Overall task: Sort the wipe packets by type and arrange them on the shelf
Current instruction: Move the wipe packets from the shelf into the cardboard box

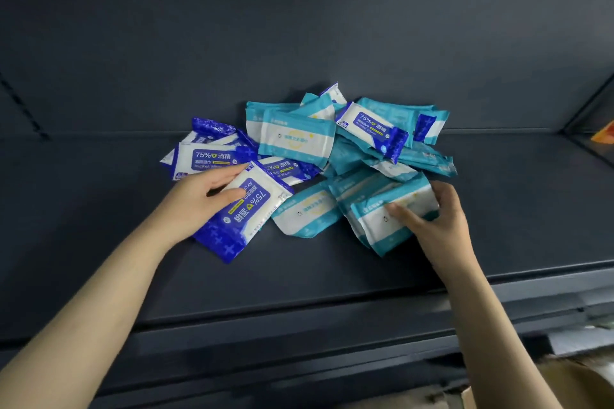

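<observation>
A mixed heap of wipe packets lies on a dark shelf (99, 242). Several are dark blue and white alcohol wipe packets (212, 159), mostly on the left; several are teal and white packets (295, 139), mostly in the middle and right. My left hand (199, 199) grips one dark blue alcohol packet (242, 222) at the heap's near left, thumb on top. My right hand (435, 222) holds a small stack of teal packets (382, 216) at the near right, thumb on its face. One dark blue packet (375, 129) lies on top of the teal ones.
The shelf has a dark back panel (299, 26) and a front lip (299, 319). An orange item (603, 134) shows at the far right edge. A cardboard box (578, 385) sits below at the bottom right.
</observation>
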